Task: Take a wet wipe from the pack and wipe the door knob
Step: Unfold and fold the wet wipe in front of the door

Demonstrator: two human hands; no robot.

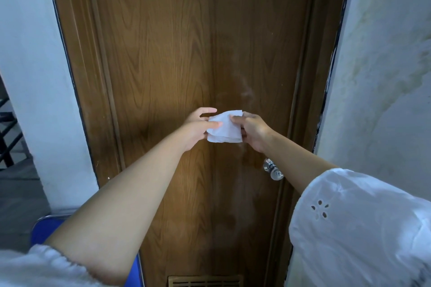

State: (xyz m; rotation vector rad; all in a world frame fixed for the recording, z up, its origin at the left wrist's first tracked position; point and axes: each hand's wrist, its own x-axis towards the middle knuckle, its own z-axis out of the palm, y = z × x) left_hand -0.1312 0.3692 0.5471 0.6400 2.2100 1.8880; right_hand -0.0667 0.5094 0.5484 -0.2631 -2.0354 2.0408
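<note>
A white wet wipe (225,127), partly folded, is held up in front of the brown wooden door (177,53). My left hand (198,127) pinches its left edge between thumb and fingers. My right hand (253,129) pinches its right edge. The silver door knob (273,169) sits lower on the door's right side, just under my right forearm and apart from the wipe. The wipe pack is not in view.
White walls (384,77) flank the door frame on both sides. A blue chair (44,228) with a metal frame stands at the lower left. A vent grille (205,281) is at the door's bottom. Dark railings (7,135) show at the far left.
</note>
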